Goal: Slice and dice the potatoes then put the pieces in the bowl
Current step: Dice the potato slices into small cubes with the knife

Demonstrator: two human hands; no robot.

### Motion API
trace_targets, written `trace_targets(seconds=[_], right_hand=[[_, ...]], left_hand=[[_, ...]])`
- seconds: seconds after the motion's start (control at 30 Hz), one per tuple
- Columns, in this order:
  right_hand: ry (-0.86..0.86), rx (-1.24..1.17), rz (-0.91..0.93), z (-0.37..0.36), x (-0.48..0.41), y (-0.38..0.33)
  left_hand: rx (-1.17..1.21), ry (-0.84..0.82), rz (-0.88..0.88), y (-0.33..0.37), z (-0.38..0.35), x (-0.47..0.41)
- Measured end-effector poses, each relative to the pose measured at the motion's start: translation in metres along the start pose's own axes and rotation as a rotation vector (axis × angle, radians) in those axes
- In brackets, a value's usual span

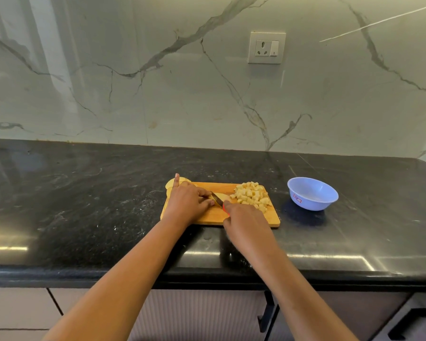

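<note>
my right hand [244, 222] is nearest, fingers curled round the red handle of a knife [217, 199]. the blade rests on a potato piece [223, 196] at the middle of the cutting board [214, 215]. my left hand [186, 201] pins that piece with curled fingers, one finger raised. diced potato [251, 196] is heaped on the board's right side. slices [170, 184] lie at its far left corner. the blue bowl [310, 202] stands on the desk [84, 205], right of the board.
</note>
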State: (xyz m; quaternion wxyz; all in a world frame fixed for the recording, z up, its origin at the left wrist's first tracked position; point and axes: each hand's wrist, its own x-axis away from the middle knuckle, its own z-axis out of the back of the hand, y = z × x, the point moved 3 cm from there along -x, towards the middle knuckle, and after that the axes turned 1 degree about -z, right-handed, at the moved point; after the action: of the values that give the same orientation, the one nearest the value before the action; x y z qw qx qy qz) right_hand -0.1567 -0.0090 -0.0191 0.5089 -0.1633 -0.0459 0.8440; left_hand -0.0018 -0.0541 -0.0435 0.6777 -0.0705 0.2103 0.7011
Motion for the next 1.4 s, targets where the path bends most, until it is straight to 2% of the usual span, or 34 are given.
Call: trace_targets(seconds=[0.27, 0.8, 0.97, 1.1, 1.2, 1.33, 1.4], right_hand=[[-0.099, 0.132, 0.002, -0.002, -0.019, -0.015], [-0.074, 0.118, 0.035, -0.01, 0.028, -0.004], [0.012, 0.045, 0.07, 0.003, 0.043, 0.012], [0.213, 0.029, 0.032, 0.015, 0.045, 0.033], [0.34, -0.016, -0.069, 0.014, 0.027, 0.063], [0.36, -0.112, -0.147, 0.013, 0.001, 0.094], [0.358, -0.133, -0.151, 0.013, -0.006, 0.101]], left_hand=[[0.036, 0.026, -0.017, 0.0, 0.002, -0.002], [0.003, -0.017, -0.021, 0.004, 0.003, 0.002], [-0.013, -0.027, -0.028, 0.005, 0.005, 0.005], [-0.01, -0.041, -0.029, 0.008, 0.007, 0.008], [-0.054, -0.08, -0.016, 0.012, 0.011, 0.011], [-0.136, -0.107, -0.007, 0.024, 0.013, 0.012], [-0.066, -0.143, 0.008, 0.028, 0.008, 0.011]])
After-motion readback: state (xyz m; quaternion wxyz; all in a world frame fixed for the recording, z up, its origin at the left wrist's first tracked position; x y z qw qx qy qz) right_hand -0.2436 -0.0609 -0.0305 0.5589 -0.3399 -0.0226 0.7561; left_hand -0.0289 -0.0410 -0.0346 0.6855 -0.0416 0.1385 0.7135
